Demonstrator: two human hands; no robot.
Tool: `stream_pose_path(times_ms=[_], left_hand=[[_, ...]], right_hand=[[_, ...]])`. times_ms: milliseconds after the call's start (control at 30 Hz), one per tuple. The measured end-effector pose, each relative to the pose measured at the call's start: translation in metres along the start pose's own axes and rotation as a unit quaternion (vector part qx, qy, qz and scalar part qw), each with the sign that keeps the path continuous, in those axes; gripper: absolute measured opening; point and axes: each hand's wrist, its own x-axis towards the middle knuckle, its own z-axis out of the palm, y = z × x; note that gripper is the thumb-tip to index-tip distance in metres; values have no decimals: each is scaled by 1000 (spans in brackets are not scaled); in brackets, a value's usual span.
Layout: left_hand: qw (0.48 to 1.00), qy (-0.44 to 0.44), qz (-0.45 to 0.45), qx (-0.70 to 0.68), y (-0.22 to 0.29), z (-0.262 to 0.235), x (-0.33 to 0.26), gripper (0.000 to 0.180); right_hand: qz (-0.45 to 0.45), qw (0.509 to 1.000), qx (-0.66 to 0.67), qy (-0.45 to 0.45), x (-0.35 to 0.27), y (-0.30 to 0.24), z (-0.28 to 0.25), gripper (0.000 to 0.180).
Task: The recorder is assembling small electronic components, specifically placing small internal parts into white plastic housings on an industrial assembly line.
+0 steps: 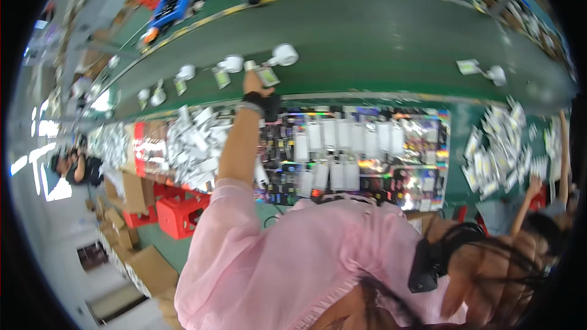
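Reaching onto a long green conveyor belt (367,43), one hand (252,82) touching a flat packet (267,76) beside white rolls (285,55); grip unclear. Worktable (455,125) crowded with packets, red crates (180,214) beneath.

The reaching hand (254,82) at twelve o'clock is blurred, perhaps touching a small packet (267,76); the other hand is out of sight.

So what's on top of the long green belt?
On the green belt lie white round rolls and small flat packets. A hand covers part of one packet.
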Motion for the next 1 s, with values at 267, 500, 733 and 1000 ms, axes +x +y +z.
stream_pose_path(times_ms=[267, 500, 733, 1000], left_hand=[[866, 65, -257, -425, 129, -9, 24, 35], [892, -40, -76, -444, 264, -132, -88, 38], [928, -124, 25, -351, 334, -242, -195, 37], [949, -53, 179, -254, 359, -231, -216, 38]], right_hand=[[158, 708, -675, -135, 33, -1, 74, 42], [273, 706, -632, -166, 21, -47, 69, 53], [260, 839, -479, 17, -4, -32, 61, 88], [333, 870, -297, 210, 30, -39, 89, 109]])
